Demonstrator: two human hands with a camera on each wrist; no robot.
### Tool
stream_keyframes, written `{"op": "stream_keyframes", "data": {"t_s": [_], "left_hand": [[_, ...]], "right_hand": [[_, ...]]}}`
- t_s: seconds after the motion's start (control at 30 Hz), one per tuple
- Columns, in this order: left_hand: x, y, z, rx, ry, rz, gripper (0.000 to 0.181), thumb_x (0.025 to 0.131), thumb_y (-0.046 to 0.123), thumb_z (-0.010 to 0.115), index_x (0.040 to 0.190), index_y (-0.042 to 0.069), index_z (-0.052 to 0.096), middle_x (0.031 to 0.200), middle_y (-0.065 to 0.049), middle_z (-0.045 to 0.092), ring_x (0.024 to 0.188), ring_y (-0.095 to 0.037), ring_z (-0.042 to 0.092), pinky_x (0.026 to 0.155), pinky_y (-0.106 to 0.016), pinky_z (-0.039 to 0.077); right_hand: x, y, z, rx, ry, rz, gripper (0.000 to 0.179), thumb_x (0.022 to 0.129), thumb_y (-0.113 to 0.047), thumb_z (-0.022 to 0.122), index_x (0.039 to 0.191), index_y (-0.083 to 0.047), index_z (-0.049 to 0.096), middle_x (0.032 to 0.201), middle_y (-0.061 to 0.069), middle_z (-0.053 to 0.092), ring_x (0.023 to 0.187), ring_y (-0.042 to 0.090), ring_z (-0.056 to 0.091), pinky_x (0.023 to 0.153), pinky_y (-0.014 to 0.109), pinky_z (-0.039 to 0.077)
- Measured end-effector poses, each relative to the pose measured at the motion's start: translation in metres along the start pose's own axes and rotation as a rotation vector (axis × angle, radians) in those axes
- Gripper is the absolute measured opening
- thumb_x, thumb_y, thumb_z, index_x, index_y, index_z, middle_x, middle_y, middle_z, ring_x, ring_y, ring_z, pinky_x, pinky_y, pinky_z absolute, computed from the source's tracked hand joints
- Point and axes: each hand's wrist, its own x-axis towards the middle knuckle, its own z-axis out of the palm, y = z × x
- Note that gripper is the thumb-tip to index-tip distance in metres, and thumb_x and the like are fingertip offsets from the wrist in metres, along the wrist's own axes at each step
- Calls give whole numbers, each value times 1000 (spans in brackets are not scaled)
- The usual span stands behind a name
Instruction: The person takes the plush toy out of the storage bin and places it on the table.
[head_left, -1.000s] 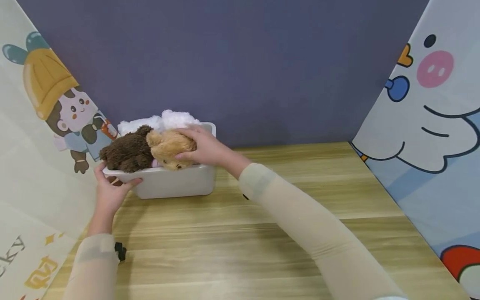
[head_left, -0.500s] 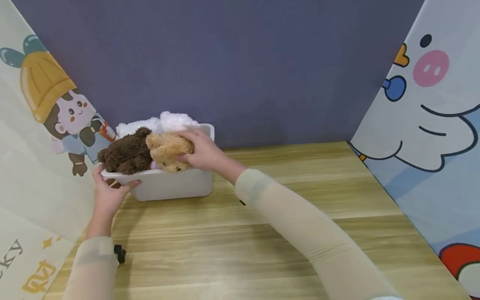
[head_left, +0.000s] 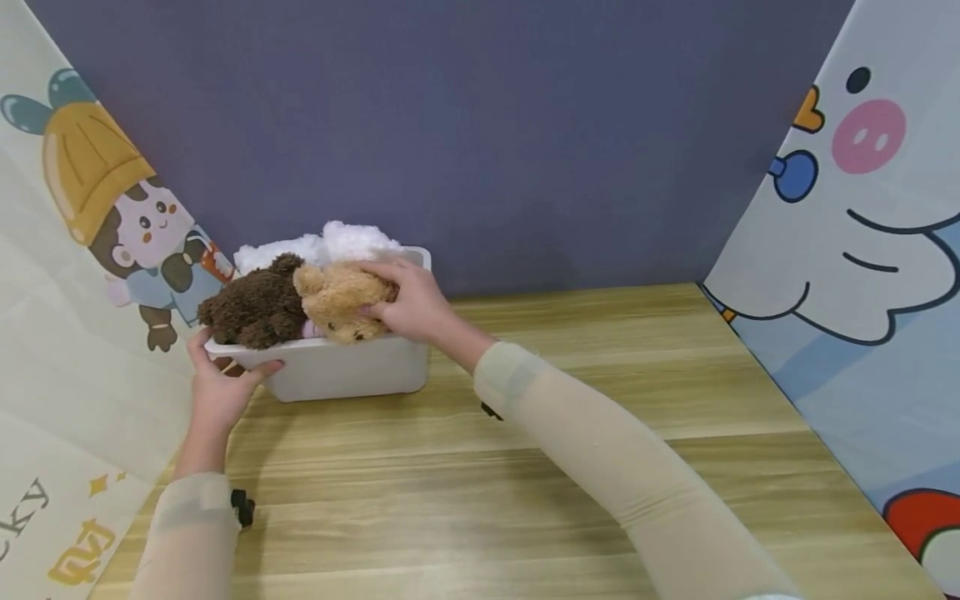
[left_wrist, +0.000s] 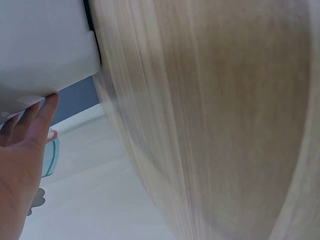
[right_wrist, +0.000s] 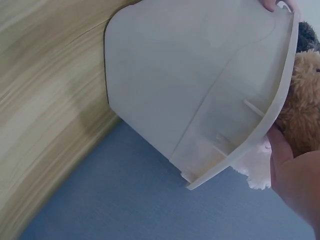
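Observation:
A white plastic bin stands against the back wall, filled with plush toys. My left hand grips its left front corner, thumb on the front face and fingers at the left end. In the left wrist view, fingertips touch the bin's side. My right hand holds a tan plush bear at the bin's right part, with the thumb partly sunk in its fur. Beside it lies a dark brown plush toy. Fluffy white plush shows behind, its lower part hidden.
The bin rests on a wood-grain tabletop. A dark blue-grey wall rises directly behind it. Cartoon-printed panels border the table, the left panel close to my left hand and the right panel farther off.
My right thumb presses slightly deeper into the tan plush bear's fur. The bin, the other toys and my left hand stay in place.

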Motion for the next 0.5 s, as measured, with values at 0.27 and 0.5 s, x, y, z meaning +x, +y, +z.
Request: {"op": "stream_keyframes", "data": {"t_s": [0.27,0.5], "left_hand": [[0,-6,-2,-9,12,9,116,89,37,87,164,41,-2,171,-25,27,148,-50,45,91,-18,52],[1,-4,2,-46,29,37,113,90,32,87,162,42,1,164,-27,34,141,-48,50,79,-4,46]], "right_hand": [[-2,-3,-5,85,78,-39,61,91,-21,86,147,-33,65,151,-4,63,142,20,55,119,41,49],[-3,-7,-21,163,153,-53,56,92,-20,86,143,-33,68,149,-7,65,140,17,57,114,35,53]]}}
